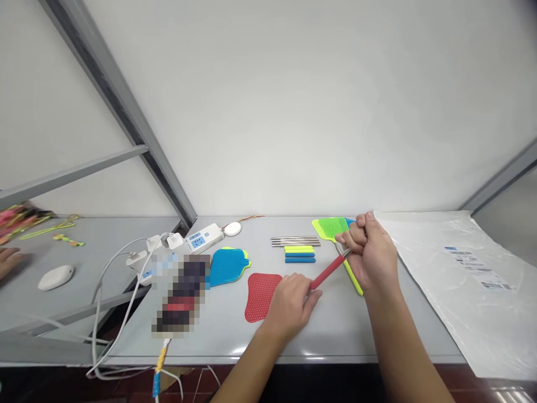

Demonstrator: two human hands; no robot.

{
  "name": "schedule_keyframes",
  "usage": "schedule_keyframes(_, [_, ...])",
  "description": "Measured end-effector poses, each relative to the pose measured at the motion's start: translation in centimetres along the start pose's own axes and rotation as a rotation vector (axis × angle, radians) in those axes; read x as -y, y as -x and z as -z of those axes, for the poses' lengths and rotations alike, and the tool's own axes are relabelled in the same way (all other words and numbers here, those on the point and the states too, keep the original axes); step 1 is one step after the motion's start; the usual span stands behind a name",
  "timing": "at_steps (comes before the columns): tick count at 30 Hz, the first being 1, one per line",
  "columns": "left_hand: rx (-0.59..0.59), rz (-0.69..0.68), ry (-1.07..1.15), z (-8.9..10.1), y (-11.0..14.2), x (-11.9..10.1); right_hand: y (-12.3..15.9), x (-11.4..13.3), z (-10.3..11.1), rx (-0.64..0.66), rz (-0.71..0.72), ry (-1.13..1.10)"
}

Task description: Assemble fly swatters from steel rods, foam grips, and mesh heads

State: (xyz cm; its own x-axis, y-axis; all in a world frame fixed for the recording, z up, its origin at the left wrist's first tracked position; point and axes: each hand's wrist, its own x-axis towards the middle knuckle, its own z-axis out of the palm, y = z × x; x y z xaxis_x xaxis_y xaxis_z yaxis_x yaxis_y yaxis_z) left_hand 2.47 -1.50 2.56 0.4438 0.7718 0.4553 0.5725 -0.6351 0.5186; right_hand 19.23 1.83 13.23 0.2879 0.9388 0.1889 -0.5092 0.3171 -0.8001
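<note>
My left hand is closed round the lower end of a red handle that slants up to the right. At the handle's upper end a thin metal rod shows, and my right hand is closed on it; the rest of the rod is hidden. Partly covered by my left hand, a red perforated fly swatter head lies flat on the table. Behind my right hand are fly swatters with green heads and a yellow-green handle.
Several metal rods lie behind yellow and blue handles. Blue and yellow swatter heads are stacked to the left, near a power strip with cables and a blurred-out object. White plastic packaging covers the right side. Another person's hand is far left.
</note>
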Motion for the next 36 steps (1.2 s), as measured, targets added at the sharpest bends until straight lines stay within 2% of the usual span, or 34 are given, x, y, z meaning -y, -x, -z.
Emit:
schedule_keyframes(3, [-0.036, -0.110, -0.064, -0.3, 0.2, -0.5, 0.2, 0.1, 0.2, -0.006, -0.018, -0.035])
schedule_keyframes(12, [-0.194, -0.283, -0.064, -0.9, 0.9, -1.8, 0.9, -0.4, 0.2, 0.023, -0.128, -0.087])
schedule_keyframes(14, [-0.199, -0.290, -0.063, -1.0, 1.1, -2.0, 0.8, -0.7, 0.5, 0.005, -0.150, -0.114])
schedule_keyframes(17, [-0.131, -0.282, -0.044, -0.8, 1.3, -2.1, 0.4, -1.0, 1.2, -0.023, -0.186, -0.174])
schedule_keyframes(22, [0.050, -0.134, 0.132, 0.5, 1.7, -2.4, 0.0, -1.5, 2.2, -0.033, -0.281, -0.267])
schedule_keyframes(26, [0.142, 0.084, 0.408, 1.1, 2.2, -3.4, -0.4, -2.3, 2.3, -0.057, -0.349, -0.339])
schedule_keyframes(30, [0.147, 0.292, 0.609, 0.4, 2.3, -4.1, -1.0, -3.0, 2.2, -0.090, -0.338, -0.339])
schedule_keyframes(36, [0.115, 0.427, 0.642, -0.5, 2.2, -3.9, -1.2, -3.4, 2.1, -0.130, -0.292, -0.303])
